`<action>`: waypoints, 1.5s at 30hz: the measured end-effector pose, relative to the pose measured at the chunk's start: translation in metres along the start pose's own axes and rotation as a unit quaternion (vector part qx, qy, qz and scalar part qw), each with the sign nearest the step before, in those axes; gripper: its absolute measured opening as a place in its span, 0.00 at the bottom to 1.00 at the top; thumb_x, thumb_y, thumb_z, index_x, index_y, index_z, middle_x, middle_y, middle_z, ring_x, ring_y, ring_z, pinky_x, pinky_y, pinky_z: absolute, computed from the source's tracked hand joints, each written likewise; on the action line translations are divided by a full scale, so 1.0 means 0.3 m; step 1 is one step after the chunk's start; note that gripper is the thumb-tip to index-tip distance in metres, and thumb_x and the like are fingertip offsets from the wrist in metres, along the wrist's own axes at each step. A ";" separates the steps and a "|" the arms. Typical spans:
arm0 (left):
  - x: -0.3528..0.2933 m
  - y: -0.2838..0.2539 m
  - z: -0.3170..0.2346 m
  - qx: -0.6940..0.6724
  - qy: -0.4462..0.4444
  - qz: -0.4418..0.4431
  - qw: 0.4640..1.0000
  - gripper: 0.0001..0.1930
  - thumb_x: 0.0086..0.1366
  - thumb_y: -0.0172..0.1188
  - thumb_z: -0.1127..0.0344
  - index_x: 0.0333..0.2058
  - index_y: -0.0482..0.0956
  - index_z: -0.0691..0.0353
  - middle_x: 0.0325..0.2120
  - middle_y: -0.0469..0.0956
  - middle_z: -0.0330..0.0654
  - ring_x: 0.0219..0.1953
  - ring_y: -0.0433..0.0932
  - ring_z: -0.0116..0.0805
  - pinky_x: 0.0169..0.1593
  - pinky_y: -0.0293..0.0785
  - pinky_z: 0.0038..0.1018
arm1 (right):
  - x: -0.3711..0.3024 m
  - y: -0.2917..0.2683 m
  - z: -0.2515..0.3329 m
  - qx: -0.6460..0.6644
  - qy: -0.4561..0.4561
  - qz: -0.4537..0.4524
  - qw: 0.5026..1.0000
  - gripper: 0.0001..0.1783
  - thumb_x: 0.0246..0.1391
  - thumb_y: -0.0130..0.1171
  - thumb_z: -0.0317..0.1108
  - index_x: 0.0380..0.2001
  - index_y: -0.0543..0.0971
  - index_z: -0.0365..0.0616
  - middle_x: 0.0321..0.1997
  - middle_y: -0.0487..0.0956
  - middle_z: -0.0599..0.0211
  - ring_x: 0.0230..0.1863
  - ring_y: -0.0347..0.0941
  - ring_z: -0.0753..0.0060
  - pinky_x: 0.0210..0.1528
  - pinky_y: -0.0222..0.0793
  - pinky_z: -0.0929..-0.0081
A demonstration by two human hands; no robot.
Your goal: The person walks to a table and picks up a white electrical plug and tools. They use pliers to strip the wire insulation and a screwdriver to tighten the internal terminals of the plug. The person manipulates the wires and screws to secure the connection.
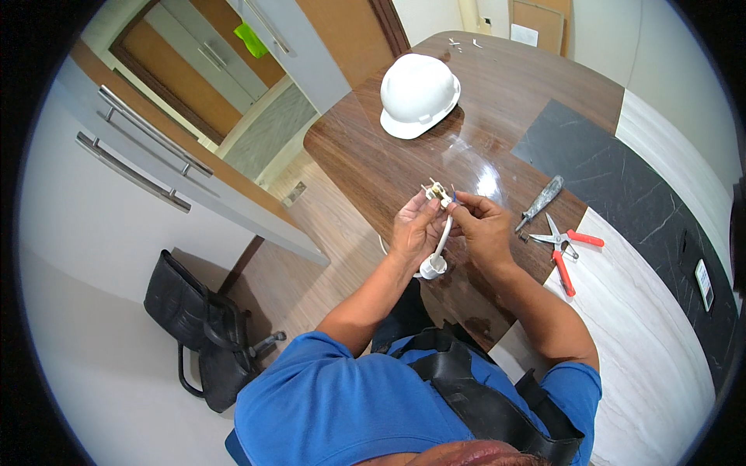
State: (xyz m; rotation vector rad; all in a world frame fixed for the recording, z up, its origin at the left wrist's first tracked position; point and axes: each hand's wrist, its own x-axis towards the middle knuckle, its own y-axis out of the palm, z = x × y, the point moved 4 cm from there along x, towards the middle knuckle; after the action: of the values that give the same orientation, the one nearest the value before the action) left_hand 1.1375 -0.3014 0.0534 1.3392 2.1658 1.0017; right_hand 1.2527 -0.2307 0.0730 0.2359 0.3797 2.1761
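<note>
Above the near edge of the brown table, my left hand [413,227] is closed around the opened inner part of a white electrical plug [437,191], its metal pins pointing up and away. My right hand [483,225] pinches at the plug's right side, where a thin blue wire [454,197] shows by the fingertips. From the plug a white cable [444,239] runs down between both hands. The round white plug cover [433,266] hangs threaded on that cable, apart from the pins. My fingers hide part of the terminals.
A screwdriver [542,199] with a clear grey handle lies right of my hands, beside red-handled cutters [559,244]. A white hard hat [420,95] sits farther back on the table. At far right lies a phone [704,284]; a black chair [203,334] stands left.
</note>
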 end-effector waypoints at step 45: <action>-0.030 -0.022 0.064 -0.074 0.000 0.019 0.997 0.15 0.70 0.54 0.73 0.54 0.71 0.61 0.52 0.77 0.43 0.53 0.77 0.31 0.59 0.76 0.29 | -0.044 0.004 0.145 -0.258 -0.203 0.016 0.945 0.11 0.45 0.58 0.29 0.31 0.84 0.36 0.28 0.80 0.46 0.28 0.79 0.48 0.33 0.73 0.61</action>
State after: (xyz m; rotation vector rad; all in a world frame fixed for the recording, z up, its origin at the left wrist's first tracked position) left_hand 1.1502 -0.3042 0.0355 1.3150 2.0284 1.1528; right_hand 1.2727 -0.2341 0.1138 0.3840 -0.4257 2.1070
